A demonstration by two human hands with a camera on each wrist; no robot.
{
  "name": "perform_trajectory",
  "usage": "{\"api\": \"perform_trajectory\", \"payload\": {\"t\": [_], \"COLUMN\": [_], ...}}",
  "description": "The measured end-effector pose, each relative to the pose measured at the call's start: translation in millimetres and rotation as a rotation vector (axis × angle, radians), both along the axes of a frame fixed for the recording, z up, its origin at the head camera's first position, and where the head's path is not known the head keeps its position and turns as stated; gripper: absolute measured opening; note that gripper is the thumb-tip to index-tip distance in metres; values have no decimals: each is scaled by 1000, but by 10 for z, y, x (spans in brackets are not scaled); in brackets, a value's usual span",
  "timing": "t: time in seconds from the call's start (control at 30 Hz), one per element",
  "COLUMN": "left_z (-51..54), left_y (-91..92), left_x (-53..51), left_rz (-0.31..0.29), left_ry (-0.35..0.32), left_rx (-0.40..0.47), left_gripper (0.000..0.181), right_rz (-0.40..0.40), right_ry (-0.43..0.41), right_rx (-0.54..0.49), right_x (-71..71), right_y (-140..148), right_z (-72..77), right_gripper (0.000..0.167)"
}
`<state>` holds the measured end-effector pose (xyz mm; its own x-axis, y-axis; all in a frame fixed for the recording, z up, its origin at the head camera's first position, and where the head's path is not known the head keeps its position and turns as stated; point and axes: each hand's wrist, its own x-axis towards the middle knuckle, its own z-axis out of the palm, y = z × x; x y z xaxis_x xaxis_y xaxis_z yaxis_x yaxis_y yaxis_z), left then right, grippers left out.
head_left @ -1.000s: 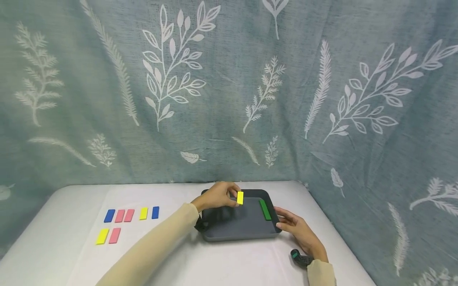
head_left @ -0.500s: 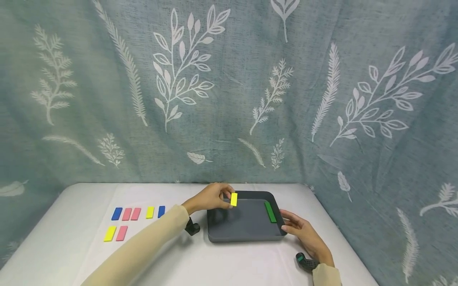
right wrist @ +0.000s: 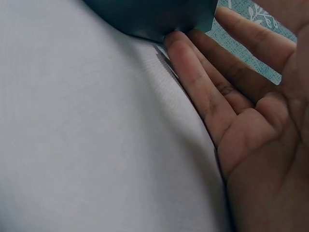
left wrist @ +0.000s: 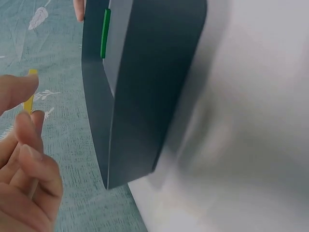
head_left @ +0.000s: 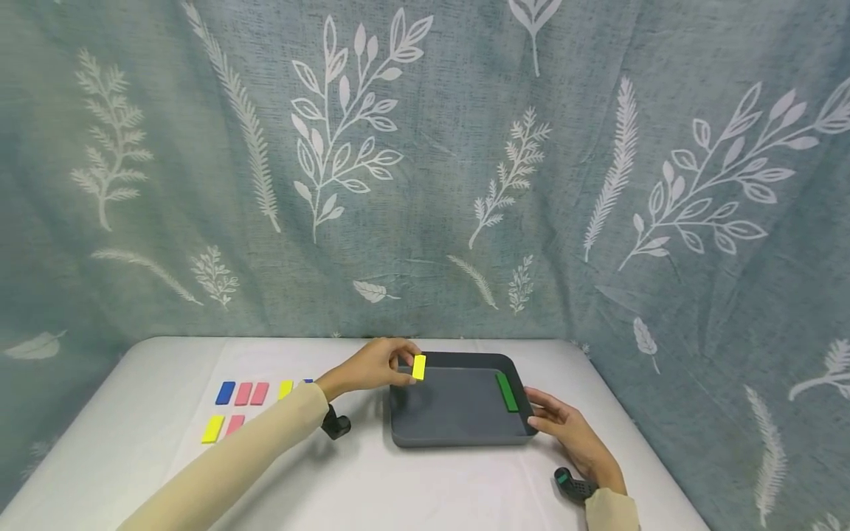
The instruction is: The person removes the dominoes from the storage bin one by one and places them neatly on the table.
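Observation:
My left hand (head_left: 372, 365) pinches a small flat yellow block (head_left: 419, 367) between thumb and fingertips, above the left part of a dark grey tray (head_left: 458, 442). In the left wrist view the same yellow block (left wrist: 30, 99) shows edge-on, apart from the tray wall (left wrist: 149, 82). A green block (head_left: 507, 391) lies in the tray along its right wall. At the tray's right side is my right hand (head_left: 567, 428); the right wrist view has its extended fingers (right wrist: 190, 67) touching the tray's outer wall (right wrist: 154, 17).
Left on the white-covered table (head_left: 372, 487) lie a blue block (head_left: 225, 392), two pink blocks (head_left: 243, 393) side by side and a yellow block (head_left: 213, 429). My left sleeve (head_left: 232, 457) partly covers others. A patterned curtain (head_left: 425, 184) hangs behind and to the right.
My left hand has moved left over the tray with the yellow block, and its sleeve now covers parts of several table blocks. The right hand stays at the tray. The head view has shifted slightly.

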<state>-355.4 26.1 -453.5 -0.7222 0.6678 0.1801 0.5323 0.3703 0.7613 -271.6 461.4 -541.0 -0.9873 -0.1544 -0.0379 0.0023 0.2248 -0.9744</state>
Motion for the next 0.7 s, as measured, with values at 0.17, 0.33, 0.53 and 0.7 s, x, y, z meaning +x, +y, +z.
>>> {"api": "perform_trajectory", "payload": {"t": [0.17,0.33,0.53,0.7], "left_z": [-18,-45,-125,-192], "left_y": [-127,-238,-369,-480], "left_x": [45,92,150,208], "left_rz": [6,12,45,65], "left_ry": [38,82,99,110], "left_rx": [5,-4,-10,-20], "left_gripper": [50,49,48,48], "right_rz": [-6,-1,4,-7], "right_ry": [-2,-5,6,-4], "right_rx": [15,13,24,21], "right_x": [-7,0,-5,-13], "right_y": [-8,-2,8,-16], "right_z": [10,15,9,7], "right_gripper": [65,65,64,65]}}
